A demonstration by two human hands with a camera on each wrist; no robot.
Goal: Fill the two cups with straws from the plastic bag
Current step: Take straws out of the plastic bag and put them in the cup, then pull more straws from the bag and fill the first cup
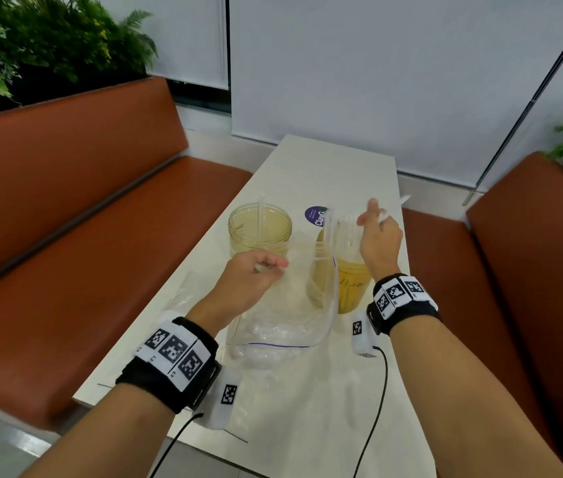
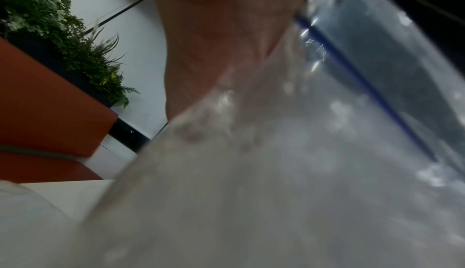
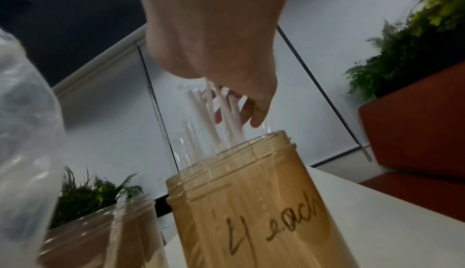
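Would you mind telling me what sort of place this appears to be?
Probably a cafe or restaurant booth: orange padded bench seats flank a narrow white table, with leafy planters behind the backrests.

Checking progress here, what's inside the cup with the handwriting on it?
A bunch of straws stands in the handwritten cup, tops held by the right hand. Their lower ends and count are hidden by the tinted wall.

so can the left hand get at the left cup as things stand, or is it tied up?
Probably not yet. The left hand grips the plastic bag, held up just in front of the left cup. The cup's mouth is open with one straw in it, but the hand must release the bag first.
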